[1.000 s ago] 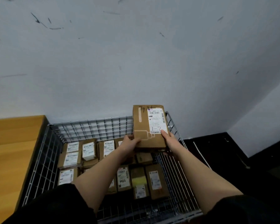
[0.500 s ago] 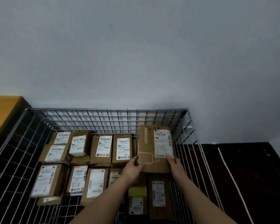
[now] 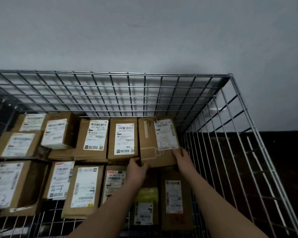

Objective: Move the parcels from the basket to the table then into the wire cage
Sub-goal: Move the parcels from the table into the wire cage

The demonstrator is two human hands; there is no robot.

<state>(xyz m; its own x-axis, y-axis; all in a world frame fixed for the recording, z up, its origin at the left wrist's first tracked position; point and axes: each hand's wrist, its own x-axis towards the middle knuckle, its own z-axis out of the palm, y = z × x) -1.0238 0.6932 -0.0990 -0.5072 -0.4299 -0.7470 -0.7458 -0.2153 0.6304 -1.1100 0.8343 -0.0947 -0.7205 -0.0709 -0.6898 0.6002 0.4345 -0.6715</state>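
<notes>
A brown cardboard parcel (image 3: 150, 146) with a white label and handwritten marks lies at the far right of the back row inside the wire cage (image 3: 236, 127). My left hand (image 3: 136, 170) grips its near left corner. My right hand (image 3: 182, 158) holds its near right edge, fingers over the label's bottom corner. Both forearms reach down into the cage from the lower edge of the view.
Several labelled brown parcels (image 3: 95, 134) fill the cage in two rows, some stacked. A parcel with yellow tape (image 3: 147, 194) lies under my left arm. A grey wall (image 3: 144, 35) stands behind the cage. Dark floor (image 3: 273, 160) lies to the right.
Both hands have carried the parcel down from above the cage rim into the back right corner. My view has moved closer and lower; the wooden table at the left is out of sight.
</notes>
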